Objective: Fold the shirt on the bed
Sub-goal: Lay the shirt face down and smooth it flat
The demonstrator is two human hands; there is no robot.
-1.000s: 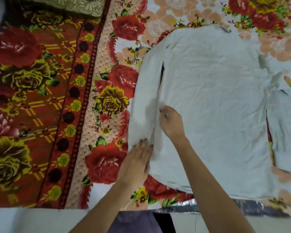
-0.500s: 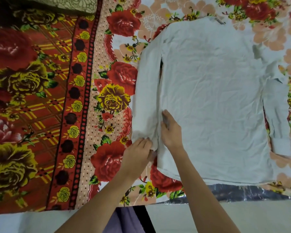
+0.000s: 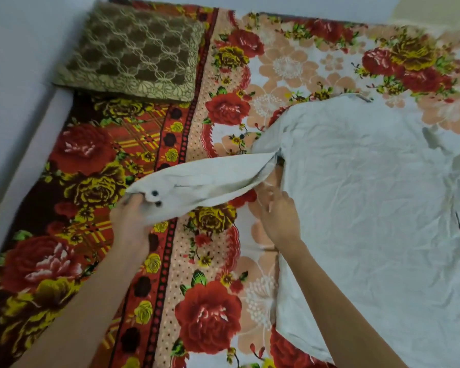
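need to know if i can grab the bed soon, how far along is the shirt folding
Early on. Done: the shirt lies spread flat on the bedsheet. In hand: the left hand grips the cuff of one sleeve, pulled out sideways, while the right hand rests at the shirt's side edge. Left: no fold is visible yet; both sleeves and the body remain.

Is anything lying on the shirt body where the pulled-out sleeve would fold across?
Only the right hand, at the shirt body's near-left edge. The rest of the body shows bare, wrinkled cloth. The left hand grips the sleeve cuff out over the bedsheet.
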